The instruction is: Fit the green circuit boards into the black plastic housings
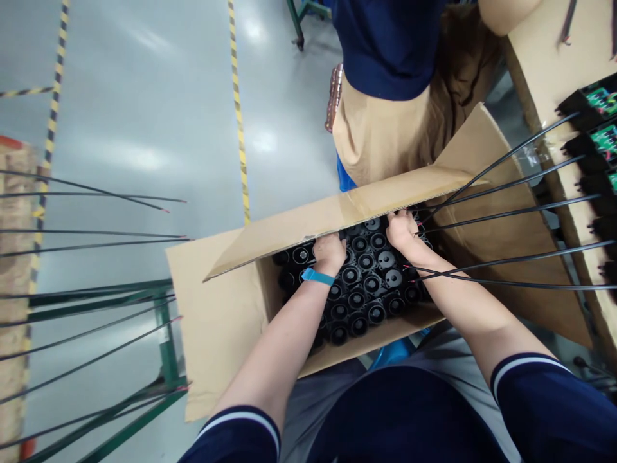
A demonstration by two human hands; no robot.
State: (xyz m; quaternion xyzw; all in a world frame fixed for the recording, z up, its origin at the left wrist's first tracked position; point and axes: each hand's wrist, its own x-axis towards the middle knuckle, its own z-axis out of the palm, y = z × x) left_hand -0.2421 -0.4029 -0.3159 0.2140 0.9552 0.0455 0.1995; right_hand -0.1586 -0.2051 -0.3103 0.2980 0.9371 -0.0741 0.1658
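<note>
- At far L, a light-brown board-like surface [13,334] is seen; thin black cables w/ reddish ends [91,233] are stretched from that side over the floor.
- Grey shiny floor [144,96] is marked w/ yellow-and-black striped tape [237,109]; lower L, a dark-green metal frame [168,347] is partly crossed by cables.
- Centre: a big open brown cardboard box [216,328] is placed at the wearer's lap, flaps spread. It's filled w/ round black plastic parts [357,299], packed in close rows.
- LH [330,252], banded at wrist w/ a bright-blue strap [318,276], is lowered among the parts nr the far wall; fingertips are hidden, so grip can't be told.
- Behind box, a co-worker in navy top [390,51] & beige apron [380,132] is seen, face out of frame.
- RH [402,228] is set at the box's far R part, over the parts; fingers are bent, tips hidden, hold can't be told.
- At R, black housings w/ green circuit boards [602,99] are lined up on a cardboard-topped bench [540,64]; their black cables are hung over the box & R forearm.
</note>
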